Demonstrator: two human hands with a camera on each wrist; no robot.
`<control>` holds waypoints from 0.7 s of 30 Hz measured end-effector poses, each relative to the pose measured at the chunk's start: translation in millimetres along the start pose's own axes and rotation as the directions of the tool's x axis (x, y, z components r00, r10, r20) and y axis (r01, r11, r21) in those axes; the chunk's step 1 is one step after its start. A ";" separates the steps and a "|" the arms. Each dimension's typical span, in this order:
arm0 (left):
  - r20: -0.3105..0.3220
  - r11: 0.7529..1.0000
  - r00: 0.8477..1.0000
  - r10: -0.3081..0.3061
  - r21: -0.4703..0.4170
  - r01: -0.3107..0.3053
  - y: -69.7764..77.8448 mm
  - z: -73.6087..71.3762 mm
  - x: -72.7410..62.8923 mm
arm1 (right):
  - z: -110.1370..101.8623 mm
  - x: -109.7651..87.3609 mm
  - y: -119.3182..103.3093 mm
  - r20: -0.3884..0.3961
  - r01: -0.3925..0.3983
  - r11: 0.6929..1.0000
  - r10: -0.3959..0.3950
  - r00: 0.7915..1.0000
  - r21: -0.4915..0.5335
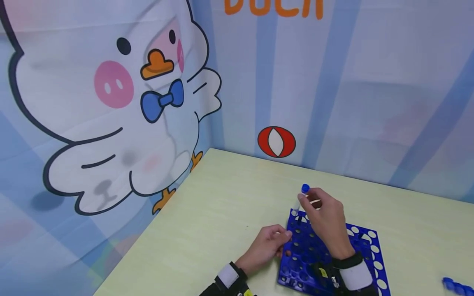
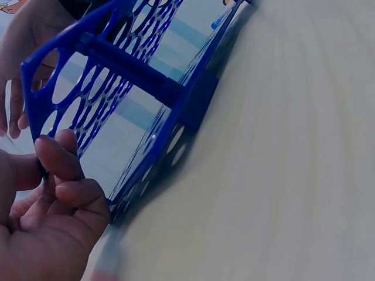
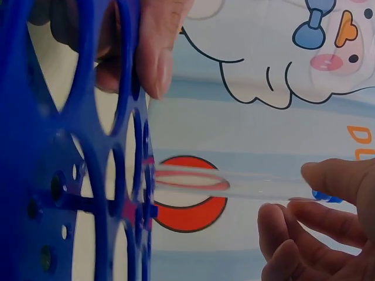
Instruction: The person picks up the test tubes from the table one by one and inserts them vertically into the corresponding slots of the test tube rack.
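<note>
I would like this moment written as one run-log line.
right hand: pinches clear tube with blue cap | tube: lower end at corner of blue perforated plastic rack | left hand: holds rack edge

Blue two-tier rack (image 1: 308, 248), round holes, stands on table (image 1: 207, 213); left hand (image 1: 263, 247) pinches its left edge. Clear tube (image 3: 252, 186), blue cap, tilted, right hand (image 1: 328, 220) pinching near cap, lower end at far-left hole.

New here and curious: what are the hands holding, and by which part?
The right hand pinches a clear tube near its blue cap; the left hand grips the blue rack by its top edge.
</note>
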State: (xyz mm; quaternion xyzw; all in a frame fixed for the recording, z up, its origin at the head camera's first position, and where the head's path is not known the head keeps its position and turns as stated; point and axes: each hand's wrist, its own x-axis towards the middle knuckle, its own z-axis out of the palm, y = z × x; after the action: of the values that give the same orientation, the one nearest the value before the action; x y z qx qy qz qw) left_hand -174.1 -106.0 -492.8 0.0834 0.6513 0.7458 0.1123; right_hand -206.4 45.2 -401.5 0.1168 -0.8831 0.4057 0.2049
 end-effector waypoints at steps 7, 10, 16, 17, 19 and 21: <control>0.002 1.000 1.000 -0.014 0.019 0.014 2.0 0.8 0.2 | -1.2 2.2 1.4 0.065 -0.035 0.999 0.035 0.997 -0.007; 0.002 1.000 1.000 -0.016 0.022 0.016 2.4 0.7 0.5 | -0.8 3.0 1.6 0.082 -0.035 0.999 0.037 0.996 -0.018; -0.002 0.999 1.000 -0.029 0.021 0.029 2.5 0.5 0.2 | -0.2 2.7 2.2 0.112 -0.057 0.998 0.059 0.992 -0.022; -0.002 0.999 1.000 -0.031 0.021 0.031 2.4 0.4 0.1 | -0.2 2.6 2.3 0.117 -0.064 0.998 0.066 0.991 -0.019; -0.001 0.999 0.999 -0.033 0.020 0.033 2.0 0.3 -0.3 | 0.1 2.4 3.1 0.127 -0.070 0.997 0.072 0.989 -0.018; 0.000 0.999 1.000 -0.030 0.020 0.030 1.3 0.1 -0.6 | 0.3 2.0 3.8 0.138 -0.073 0.997 0.074 0.988 -0.015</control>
State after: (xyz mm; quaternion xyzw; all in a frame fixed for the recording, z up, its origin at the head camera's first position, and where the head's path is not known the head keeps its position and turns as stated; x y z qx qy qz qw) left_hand -173.5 -106.2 -491.5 0.0748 0.6600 0.7374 0.1224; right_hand -209.7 47.3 -403.3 0.1111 -0.9009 0.3994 0.1285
